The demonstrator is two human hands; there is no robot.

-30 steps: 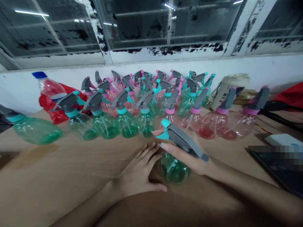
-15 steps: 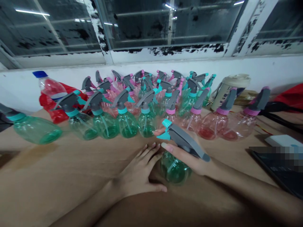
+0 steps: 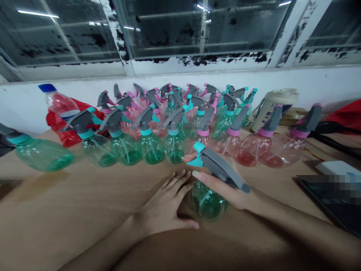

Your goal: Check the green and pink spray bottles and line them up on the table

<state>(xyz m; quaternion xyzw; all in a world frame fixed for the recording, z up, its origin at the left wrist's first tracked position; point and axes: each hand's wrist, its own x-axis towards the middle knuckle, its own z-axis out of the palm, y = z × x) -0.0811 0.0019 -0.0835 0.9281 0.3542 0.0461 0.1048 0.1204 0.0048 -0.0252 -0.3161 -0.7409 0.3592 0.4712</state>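
A green spray bottle (image 3: 210, 203) with a grey and turquoise trigger head stands upright on the table (image 3: 93, 203), close to me. My right hand (image 3: 225, 188) is wrapped round its neck, the thumb in front below the trigger and a fingertip showing behind it. Flat on the tabletop to the left of the bottle lies my left hand (image 3: 169, 207), fingers spread and holding nothing. Beyond the hands runs a row of green spray bottles (image 3: 152, 148) on the left and pink spray bottles (image 3: 254, 148) on the right.
More spray bottles (image 3: 172, 101) crowd behind the row, against the wall. A blue-capped bottle (image 3: 60, 101) rests on a red bag (image 3: 67, 137) at the left. At the right are a pale jug (image 3: 273, 109), a white box (image 3: 338, 167) and a dark phone (image 3: 332, 199).
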